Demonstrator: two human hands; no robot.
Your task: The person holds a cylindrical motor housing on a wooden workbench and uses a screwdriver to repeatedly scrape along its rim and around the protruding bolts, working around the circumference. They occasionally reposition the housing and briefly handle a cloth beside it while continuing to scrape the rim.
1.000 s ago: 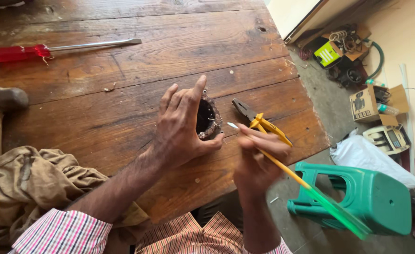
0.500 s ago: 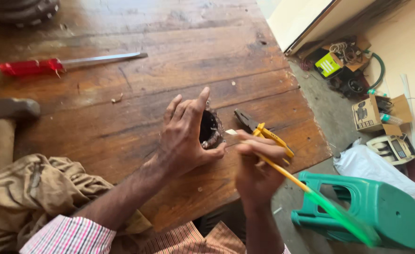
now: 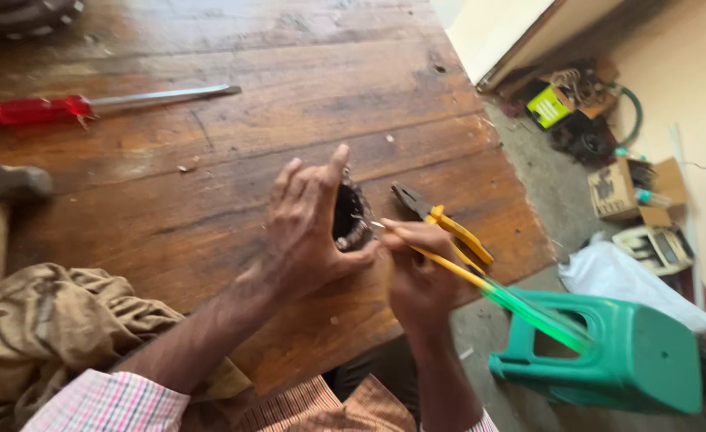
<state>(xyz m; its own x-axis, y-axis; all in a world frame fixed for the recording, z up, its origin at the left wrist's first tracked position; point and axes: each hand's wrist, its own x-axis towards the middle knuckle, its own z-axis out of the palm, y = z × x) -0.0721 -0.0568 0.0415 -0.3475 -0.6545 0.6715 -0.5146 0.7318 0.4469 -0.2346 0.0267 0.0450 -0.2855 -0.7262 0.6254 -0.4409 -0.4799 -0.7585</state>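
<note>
Where the view looks down from the head, the largest item is a worn brown wooden table [image 3: 209, 72], filling the left and far part of the scene.

Green plastic stool [image 3: 633, 360]: on the concrete floor, near right, off the table's right edge.

Tan cloth [image 3: 49, 336]: crumpled at the near left edge of the table.

White plastic bag [image 3: 625, 280]: on the floor just beyond the stool, with cardboard boxes [image 3: 629, 188] and clutter farther right along the wall.

Red-handled screwdriver [image 3: 89, 104]: lying on the table, far left, well apart from the hands.

Hammer [image 3: 1, 200]: at the left edge, blurred, only partly in view.

Left hand [image 3: 309, 228]: raised over the table's near right part, fingers spread and wrapped round the back of the dark round part, thumb under it.

Right hand [image 3: 417, 276]: just right of the left hand, fingers closed together on a thin yellow-and-green rod.

Yellow-and-green rod [image 3: 497, 292]: runs from the right hand out to the near right over the stool; its pale tip reaches the round part's open face.

Yellow-handled pliers [image 3: 441, 224]: on the table just behind the right hand.

Dark round part [image 3: 349, 216]: a small ring with metal windings inside, clamped in the left hand, held above the table, open face turned right.
</note>
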